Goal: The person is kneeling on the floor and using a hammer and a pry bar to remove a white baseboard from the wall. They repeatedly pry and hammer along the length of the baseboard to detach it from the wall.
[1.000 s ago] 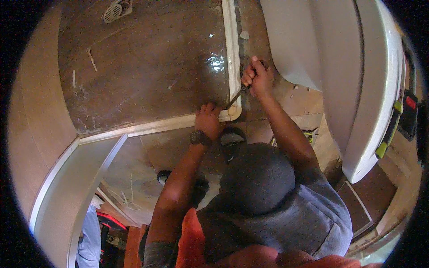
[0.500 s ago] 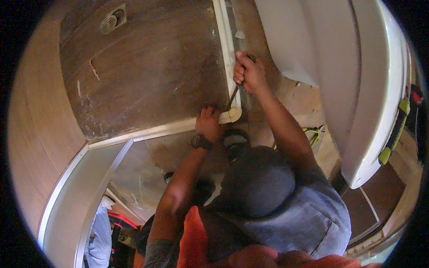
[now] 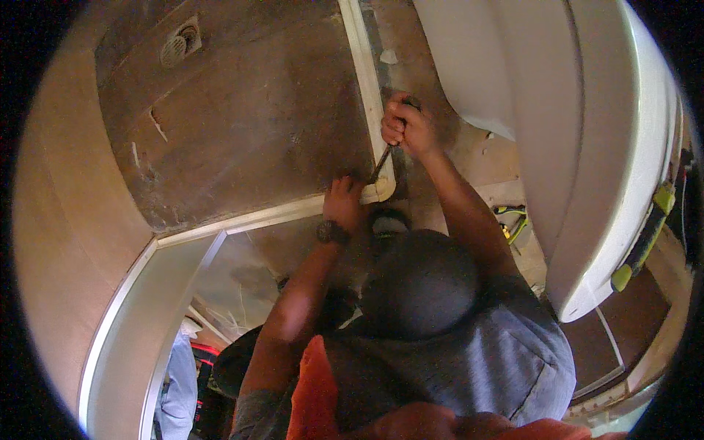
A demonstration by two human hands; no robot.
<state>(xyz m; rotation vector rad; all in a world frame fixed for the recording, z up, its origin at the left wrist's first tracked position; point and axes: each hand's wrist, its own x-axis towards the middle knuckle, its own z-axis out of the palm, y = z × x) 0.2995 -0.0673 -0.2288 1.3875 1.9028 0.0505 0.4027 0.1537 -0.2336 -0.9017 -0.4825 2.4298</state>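
Note:
My right hand (image 3: 408, 128) is closed around the dark handle of a screwdriver-like tool. The thin dark shaft (image 3: 380, 163) slants down to the inner corner of a whitish raised edging strip (image 3: 271, 218); its exact tip is too small to make out. Beside that corner, my left hand (image 3: 343, 202) lies over the strip, palm down with fingers stretched forward and slightly apart, close to the tool's lower end. A dark watch is on my left wrist. Pale, rough material (image 3: 383, 191) shows on the strip's rounded corner.
A brown floor with a round drain (image 3: 176, 50) lies beyond the strip. On the right stands a large white basin-like fixture (image 3: 528, 110), with a yellow-green and black tool (image 3: 645, 238) on its rim. A frosted panel (image 3: 132, 315) stands at left. Yellow-green tool handles (image 3: 517, 222) lie under the fixture.
The whole view has shifted slightly. My right hand sits a little lower, nearer the corner, still gripping the tool. My left hand stays at nearly the same spot on the strip.

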